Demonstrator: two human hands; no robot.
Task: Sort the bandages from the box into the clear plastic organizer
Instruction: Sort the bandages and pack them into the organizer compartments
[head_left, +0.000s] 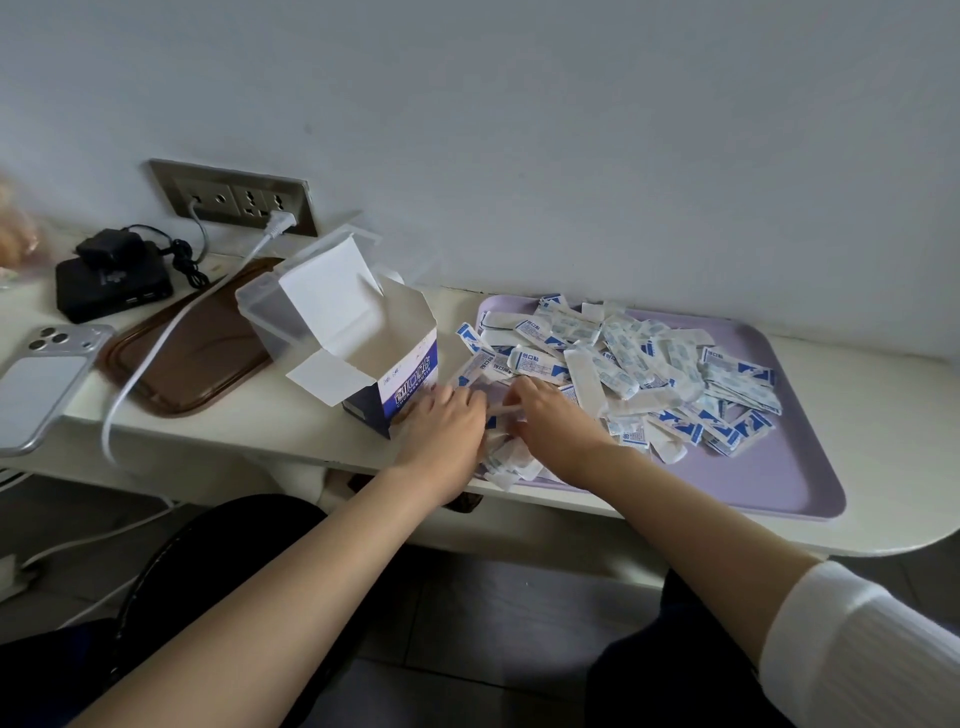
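A heap of several white-and-blue wrapped bandages (639, 369) lies on a lilac tray (769, 467). The open white-and-blue bandage box (387, 364) stands just left of the tray, flaps up. Behind the box is the clear plastic organizer (262, 306), largely hidden by the box flap. My left hand (447, 426) and my right hand (550, 421) are down at the tray's near left corner, among loose bandages. The fingers of both hands are curled around bandages there; a thin strip shows between the two hands.
A brown tray (192, 358) lies left of the box, crossed by a white cable (156, 358) from the wall socket (234, 200). A phone (41, 384) and a black device (111, 283) sit far left. The shelf's front edge runs just below my hands.
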